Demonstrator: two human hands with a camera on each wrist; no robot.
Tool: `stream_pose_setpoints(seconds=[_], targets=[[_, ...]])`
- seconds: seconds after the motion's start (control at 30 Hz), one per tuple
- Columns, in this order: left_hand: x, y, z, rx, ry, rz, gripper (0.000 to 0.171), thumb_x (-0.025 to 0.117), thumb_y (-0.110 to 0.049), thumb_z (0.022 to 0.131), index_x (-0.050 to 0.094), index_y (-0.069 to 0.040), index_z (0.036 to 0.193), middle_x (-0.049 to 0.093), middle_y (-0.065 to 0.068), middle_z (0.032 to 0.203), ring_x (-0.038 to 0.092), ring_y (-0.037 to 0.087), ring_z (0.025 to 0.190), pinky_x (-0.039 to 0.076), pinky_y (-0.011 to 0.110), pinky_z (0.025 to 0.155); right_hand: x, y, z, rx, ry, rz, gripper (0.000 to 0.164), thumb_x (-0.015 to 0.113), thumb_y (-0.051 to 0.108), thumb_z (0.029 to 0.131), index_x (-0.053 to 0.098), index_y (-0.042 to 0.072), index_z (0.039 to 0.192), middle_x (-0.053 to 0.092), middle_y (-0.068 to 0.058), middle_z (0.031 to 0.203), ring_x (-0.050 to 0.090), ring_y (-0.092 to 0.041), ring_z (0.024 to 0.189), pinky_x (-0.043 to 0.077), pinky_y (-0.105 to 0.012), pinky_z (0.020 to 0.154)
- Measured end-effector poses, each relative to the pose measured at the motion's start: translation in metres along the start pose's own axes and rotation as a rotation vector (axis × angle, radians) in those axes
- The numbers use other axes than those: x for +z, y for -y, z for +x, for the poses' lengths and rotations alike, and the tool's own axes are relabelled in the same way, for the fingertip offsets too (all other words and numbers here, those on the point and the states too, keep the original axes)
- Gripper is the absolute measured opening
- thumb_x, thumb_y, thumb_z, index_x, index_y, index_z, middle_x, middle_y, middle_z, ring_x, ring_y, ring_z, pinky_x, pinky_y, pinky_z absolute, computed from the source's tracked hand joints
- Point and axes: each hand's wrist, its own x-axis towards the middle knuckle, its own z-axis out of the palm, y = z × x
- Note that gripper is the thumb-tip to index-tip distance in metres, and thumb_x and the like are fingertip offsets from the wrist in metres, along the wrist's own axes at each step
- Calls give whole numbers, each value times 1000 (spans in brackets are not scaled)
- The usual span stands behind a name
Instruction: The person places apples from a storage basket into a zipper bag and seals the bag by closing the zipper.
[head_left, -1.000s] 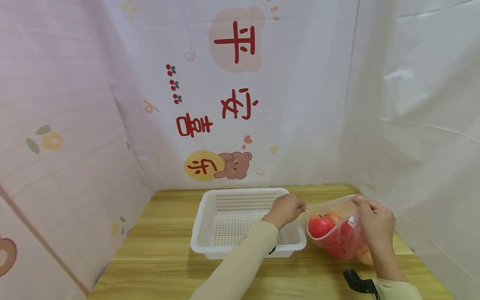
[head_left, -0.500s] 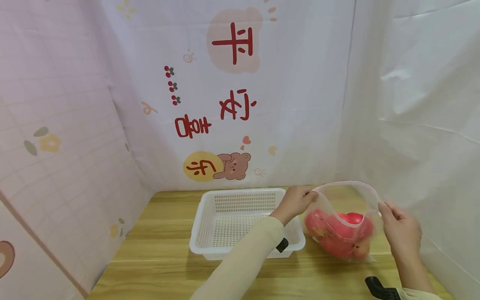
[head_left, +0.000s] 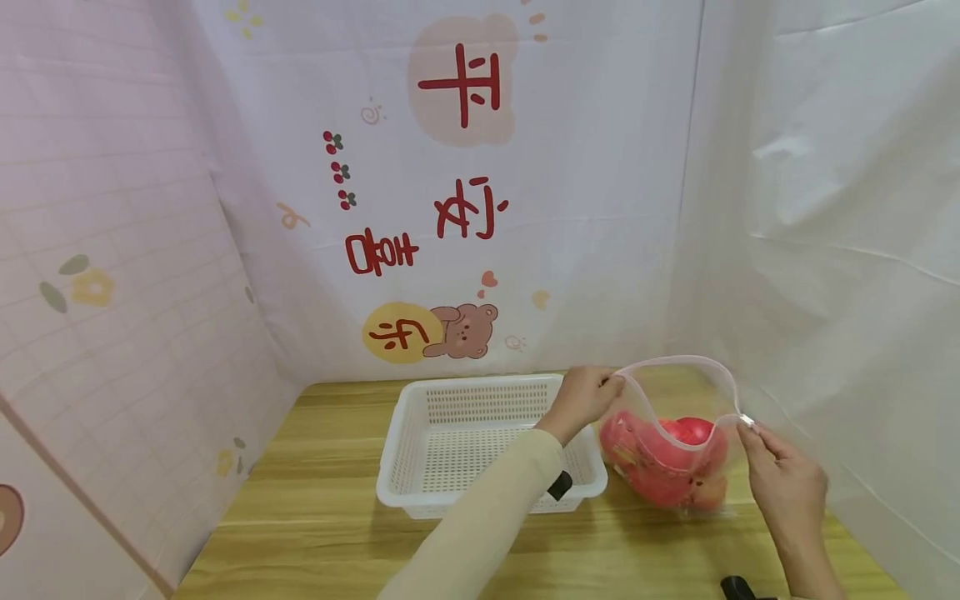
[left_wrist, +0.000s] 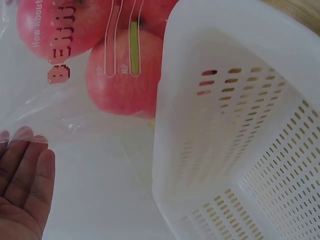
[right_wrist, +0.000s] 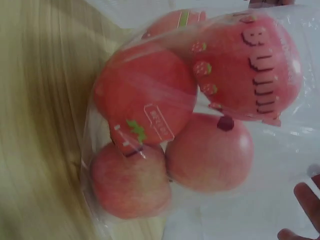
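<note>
A clear plastic zipper bag (head_left: 678,361) stands on the table with its mouth spread wide and several red apples (head_left: 696,430) inside. My left hand (head_left: 583,398) pinches the left end of its pale pink rim, above the basket's right side. At the opposite end, my right hand (head_left: 787,477) grips the rim beside the white slider (head_left: 747,420). Printed lettering and strawberries show on the film over the apples (right_wrist: 210,155) in the right wrist view. The left wrist view has my left fingers (left_wrist: 30,165) at the film, with apples (left_wrist: 125,75) beyond.
Left of the bag sits a white perforated plastic basket (head_left: 491,500) with nothing in it, its right wall close to the apples. Beneath both is a wood-grain table (head_left: 315,517). White printed cloth (head_left: 600,208) encloses the back and sides.
The hands have risen and pulled the bag's mouth wider, and the bag has turned so its printed side faces forward. In the last half second bag and hands have shifted slightly left.
</note>
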Motion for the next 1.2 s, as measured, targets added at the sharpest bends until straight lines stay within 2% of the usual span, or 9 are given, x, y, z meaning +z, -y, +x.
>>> stream_pose_setpoints(seconds=[0.1,0.2,0.33,0.43,0.6,0.7,0.93,1.07,1.2], targets=[[-5,4,1,-11,-11,-17,37,56,-20,100,62,-9,65,54,-6,57,42,3,55,34,16,54,-2,0,6,-81,-13,-49,37,68,38,94,75,8,114,58,36,94,49,21,79,38,-11,70],[-10,8,1,-63,-37,-99,30,58,-24,100,75,-7,81,71,-2,77,56,3,69,44,16,64,-15,-1,15,-61,57,-52,38,64,42,96,73,14,119,58,33,103,49,20,90,39,-11,79],[-15,12,1,-183,-81,-320,30,61,-28,99,77,-5,89,73,0,87,60,5,77,48,21,70,-31,-3,31,75,176,311,24,62,34,98,78,19,108,69,22,100,57,12,98,42,-7,85],[-14,15,2,-260,-86,-463,30,64,-25,97,75,0,85,70,3,81,57,7,72,49,25,70,-34,-7,42,217,203,627,20,65,22,97,81,17,85,71,15,78,62,5,78,49,-8,67],[-7,19,1,-347,-20,-533,22,67,-12,95,75,5,83,72,8,80,62,10,72,55,29,74,-30,-18,47,355,299,557,27,61,34,98,81,23,83,70,18,75,59,7,75,47,-11,61],[-5,21,1,-342,-12,-536,18,65,-6,94,73,5,84,72,11,80,64,12,73,57,32,76,-28,-23,48,357,300,585,22,65,34,96,81,23,86,70,18,76,62,7,75,48,-11,61],[-9,26,1,-305,-6,-526,17,61,-7,93,69,2,81,60,1,71,50,8,64,45,22,59,-23,-21,45,278,278,942,14,67,11,95,80,14,90,75,4,81,71,-4,78,55,-17,66],[-10,30,0,-278,1,-538,16,61,-11,94,72,0,91,58,-3,72,50,7,65,43,19,59,-19,-20,44,246,251,962,12,68,11,94,80,11,94,75,2,82,72,-5,79,55,-17,68],[-11,31,0,-299,19,-606,19,62,-15,97,74,-1,103,66,0,81,59,10,76,49,23,70,-18,-20,43,322,158,1015,9,71,9,91,80,9,89,74,1,78,71,-6,74,56,-19,65]])
